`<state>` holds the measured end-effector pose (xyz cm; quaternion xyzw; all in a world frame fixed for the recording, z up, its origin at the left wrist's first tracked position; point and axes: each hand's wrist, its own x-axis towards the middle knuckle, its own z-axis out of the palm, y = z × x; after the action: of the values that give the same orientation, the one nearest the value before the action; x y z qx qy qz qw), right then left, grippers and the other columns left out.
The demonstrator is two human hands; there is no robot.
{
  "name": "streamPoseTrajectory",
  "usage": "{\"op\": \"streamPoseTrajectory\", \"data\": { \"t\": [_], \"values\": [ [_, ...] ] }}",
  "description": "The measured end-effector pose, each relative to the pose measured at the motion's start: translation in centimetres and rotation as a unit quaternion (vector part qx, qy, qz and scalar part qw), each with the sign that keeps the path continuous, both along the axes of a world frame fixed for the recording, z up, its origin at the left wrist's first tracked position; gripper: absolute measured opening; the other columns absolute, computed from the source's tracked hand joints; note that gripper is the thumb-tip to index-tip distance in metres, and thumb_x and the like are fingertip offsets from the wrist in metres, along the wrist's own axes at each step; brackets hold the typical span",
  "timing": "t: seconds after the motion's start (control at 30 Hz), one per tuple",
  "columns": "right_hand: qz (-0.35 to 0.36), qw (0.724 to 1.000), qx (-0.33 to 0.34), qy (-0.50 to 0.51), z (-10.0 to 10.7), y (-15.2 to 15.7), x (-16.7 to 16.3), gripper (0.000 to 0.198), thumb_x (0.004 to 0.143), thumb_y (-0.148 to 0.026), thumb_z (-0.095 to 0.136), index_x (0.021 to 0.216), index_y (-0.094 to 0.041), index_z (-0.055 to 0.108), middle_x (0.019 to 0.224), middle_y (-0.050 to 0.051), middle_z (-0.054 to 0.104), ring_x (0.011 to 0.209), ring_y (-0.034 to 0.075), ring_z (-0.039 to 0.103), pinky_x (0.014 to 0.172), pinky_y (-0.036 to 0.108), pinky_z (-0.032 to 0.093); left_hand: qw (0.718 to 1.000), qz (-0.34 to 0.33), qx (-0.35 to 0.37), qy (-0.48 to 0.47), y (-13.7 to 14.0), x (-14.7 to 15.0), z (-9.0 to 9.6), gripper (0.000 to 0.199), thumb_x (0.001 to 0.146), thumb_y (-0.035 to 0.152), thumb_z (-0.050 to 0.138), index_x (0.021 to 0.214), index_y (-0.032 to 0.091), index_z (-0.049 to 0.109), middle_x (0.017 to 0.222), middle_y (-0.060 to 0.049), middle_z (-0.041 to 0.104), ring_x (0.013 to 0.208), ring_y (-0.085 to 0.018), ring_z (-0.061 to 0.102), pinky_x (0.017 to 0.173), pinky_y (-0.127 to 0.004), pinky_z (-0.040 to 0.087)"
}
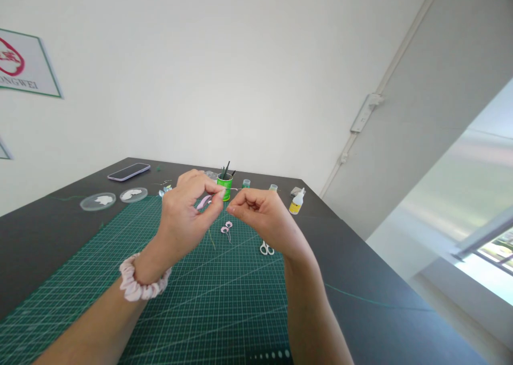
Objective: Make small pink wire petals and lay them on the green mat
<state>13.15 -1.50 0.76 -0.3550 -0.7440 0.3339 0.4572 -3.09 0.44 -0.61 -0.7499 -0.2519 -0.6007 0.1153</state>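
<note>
Over the green cutting mat (224,290), my left hand (190,202) is raised, thumb and forefinger pinched together. Close beside it, my right hand (260,210) makes a similar pinch, its fingertips just apart from the left ones. Whatever either pinch holds is too small to make out. A pale lilac strip (203,202) shows behind the left fingers; whether it is held I cannot tell. Two small pink pieces with thin stems (226,227) lie on the mat below the hands. White-handled scissors (266,249) lie partly behind my right hand.
A green can with dark tools (225,186) stands behind the hands. At right is a glue bottle (296,202); small jars (246,184) stand at the back. Left are two clear dishes with white material (98,201) and a phone (129,172). A wall rises behind the table.
</note>
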Motion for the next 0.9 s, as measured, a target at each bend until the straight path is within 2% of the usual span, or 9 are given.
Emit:
{"op": "streamPoseTrajectory", "data": {
  "t": [0.13, 0.4, 0.9],
  "values": [
    [-0.019, 0.999, 0.016, -0.02, 0.2, -0.6, -0.2, 0.02, 0.082, -0.022, 0.059, 0.063, -0.018, 0.056, 0.055, -0.006, 0.043, 0.05, 0.007, 0.033, 0.046, 0.024, 0.024, 1.0, 0.024, 0.009, 0.005, 0.2, 0.0, -0.2, 0.017, 0.087, 0.015, 0.056, 0.071, 0.02, 0.055, 0.064, 0.001, 0.061, 0.065, -0.015, 0.056, 0.069, -0.036, 0.049],
    [-0.099, 0.988, 0.095, -0.072, -0.1, -1.4, -0.5, 0.019, 0.085, -0.021, 0.056, 0.066, -0.018, 0.056, 0.054, -0.006, 0.041, 0.051, 0.008, 0.034, 0.049, 0.025, 0.027, 0.996, 0.065, 0.038, 0.039, 0.3, -0.1, -0.2, 0.017, 0.087, 0.015, 0.055, 0.071, 0.021, 0.055, 0.065, 0.001, 0.063, 0.066, -0.016, 0.056, 0.071, -0.037, 0.047],
    [-0.185, 0.968, 0.164, -0.043, 0.1, -1.1, 0.1, 0.018, 0.087, -0.023, 0.055, 0.07, -0.019, 0.057, 0.055, -0.006, 0.042, 0.05, 0.008, 0.033, 0.05, 0.026, 0.028, 0.991, -0.013, 0.025, 0.128, 0.0, -0.1, 0.1, 0.015, 0.09, 0.012, 0.052, 0.079, 0.021, 0.057, 0.067, 0.003, 0.066, 0.068, -0.014, 0.057, 0.083, -0.039, 0.045]
  ]
}}
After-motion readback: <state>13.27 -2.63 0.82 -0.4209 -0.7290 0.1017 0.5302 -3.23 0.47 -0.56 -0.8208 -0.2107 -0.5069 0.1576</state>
